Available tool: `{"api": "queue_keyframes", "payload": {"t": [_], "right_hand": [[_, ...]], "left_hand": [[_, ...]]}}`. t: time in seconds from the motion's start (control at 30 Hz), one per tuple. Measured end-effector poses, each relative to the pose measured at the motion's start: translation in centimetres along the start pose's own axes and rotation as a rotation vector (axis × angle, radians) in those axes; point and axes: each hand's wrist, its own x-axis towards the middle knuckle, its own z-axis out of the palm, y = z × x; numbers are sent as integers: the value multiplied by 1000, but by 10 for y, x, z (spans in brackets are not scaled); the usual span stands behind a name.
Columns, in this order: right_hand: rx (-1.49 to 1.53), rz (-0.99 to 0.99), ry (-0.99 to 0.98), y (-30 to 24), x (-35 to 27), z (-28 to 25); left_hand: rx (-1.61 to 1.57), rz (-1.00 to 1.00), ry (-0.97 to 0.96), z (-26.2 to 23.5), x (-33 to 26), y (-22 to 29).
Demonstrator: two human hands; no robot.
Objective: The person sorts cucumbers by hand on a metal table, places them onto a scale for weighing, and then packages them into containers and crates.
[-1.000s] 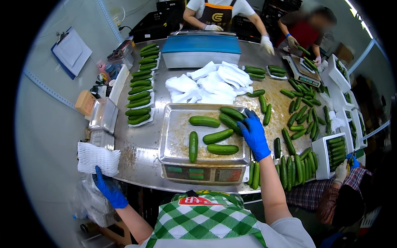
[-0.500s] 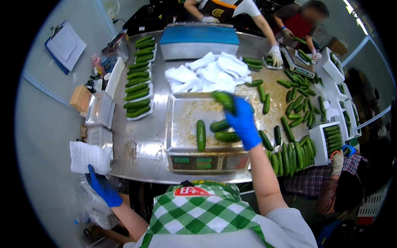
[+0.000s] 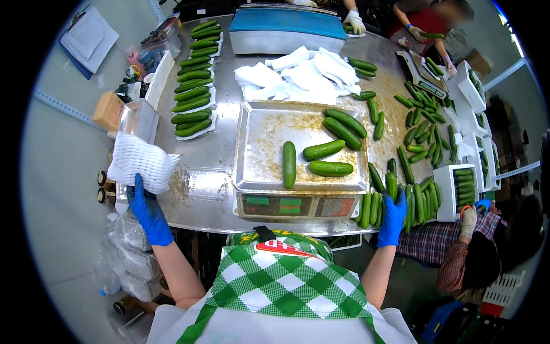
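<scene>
Left grip [image 3: 148, 218] on netting [image 3: 143, 162], fingers [image 3: 138, 192] partly hidden

Five cucumbers [image 3: 289, 164] lie on one scale tray [image 3: 263, 137].

White lettering [image 3: 285, 247] is borne by a red patch [image 3: 309, 253] on the checked apron [image 3: 286, 282], with yellow characters [image 3: 247, 237] printed just beyond. On the near scale [image 3: 311, 207], markings on the green displays [image 3: 290, 202] cannot be made out.

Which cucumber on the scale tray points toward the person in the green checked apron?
The leftmost cucumber on the tray; the other four lie slanted or nearly crosswise.
</scene>
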Motion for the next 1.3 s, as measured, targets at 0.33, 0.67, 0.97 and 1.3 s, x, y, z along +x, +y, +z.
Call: {"api": "queue_keyframes", "payload": {"t": [0.33,0.67,0.97,1.3], "right_hand": [[-518,-139,-46,20,30,-19],[-524,-412,77,20,117,-14],[-501,-733,-551,-76,100,99],[-676,-670,-556,-48,109,122]], "left_hand": [[67,-56,-65,10,-6,-16],[119,16,-40,-15,-25,-8],[186,55,14,2,-53,0],[246,38,24,3,-76,2]]}}
